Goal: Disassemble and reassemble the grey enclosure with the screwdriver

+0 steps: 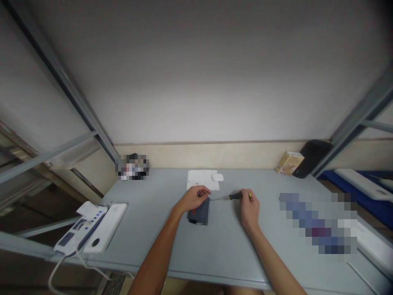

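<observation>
My right hand (249, 209) is closed round the black and yellow handle of a screwdriver (236, 196). Its thin metal shaft points left, and the tip ends near the upper right edge of a dark grey, box-like device (200, 214); whether they touch I cannot tell. Over the top of that device lies my left hand (195, 197), with its fingers curled at the upper edge. They grip the device there, though the fingertips are partly hidden. Just beyond stands a sheet of white paper (199, 177) lying flat, with a small white case (217, 177) on its right side.
On the left are a white power strip (82, 229) with cables and a flat white device (107, 229). A yellow box (288, 163) and a black case (311, 157) stand at the back right. Metal posts (353, 119) flank the grey table (227, 256). Blurred items lie right and back left.
</observation>
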`<state>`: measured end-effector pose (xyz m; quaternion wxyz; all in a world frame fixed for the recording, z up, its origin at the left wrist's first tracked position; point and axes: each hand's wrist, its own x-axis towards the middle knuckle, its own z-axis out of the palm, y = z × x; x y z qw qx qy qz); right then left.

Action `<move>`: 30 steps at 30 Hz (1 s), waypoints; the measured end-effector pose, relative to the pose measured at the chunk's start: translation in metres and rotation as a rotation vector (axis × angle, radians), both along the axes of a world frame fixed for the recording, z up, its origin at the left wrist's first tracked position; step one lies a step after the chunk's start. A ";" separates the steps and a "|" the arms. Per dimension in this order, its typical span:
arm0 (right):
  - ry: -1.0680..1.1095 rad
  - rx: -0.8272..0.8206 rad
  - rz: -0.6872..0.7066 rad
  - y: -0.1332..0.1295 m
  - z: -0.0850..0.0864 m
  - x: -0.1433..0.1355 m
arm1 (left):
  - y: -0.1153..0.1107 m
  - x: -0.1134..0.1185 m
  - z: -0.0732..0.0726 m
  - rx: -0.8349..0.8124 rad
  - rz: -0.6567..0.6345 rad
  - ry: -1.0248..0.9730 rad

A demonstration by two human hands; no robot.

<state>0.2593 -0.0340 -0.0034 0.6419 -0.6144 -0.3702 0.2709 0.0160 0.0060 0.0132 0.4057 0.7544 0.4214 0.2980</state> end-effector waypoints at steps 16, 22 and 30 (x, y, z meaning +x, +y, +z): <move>0.088 -0.015 0.046 0.001 0.000 0.000 | -0.001 0.003 0.002 0.139 0.031 0.044; 0.059 -0.009 0.040 0.002 0.002 -0.001 | 0.004 0.000 -0.001 0.207 0.076 0.092; 0.017 -0.003 0.045 -0.018 0.001 0.002 | 0.024 -0.034 -0.013 0.398 0.409 0.238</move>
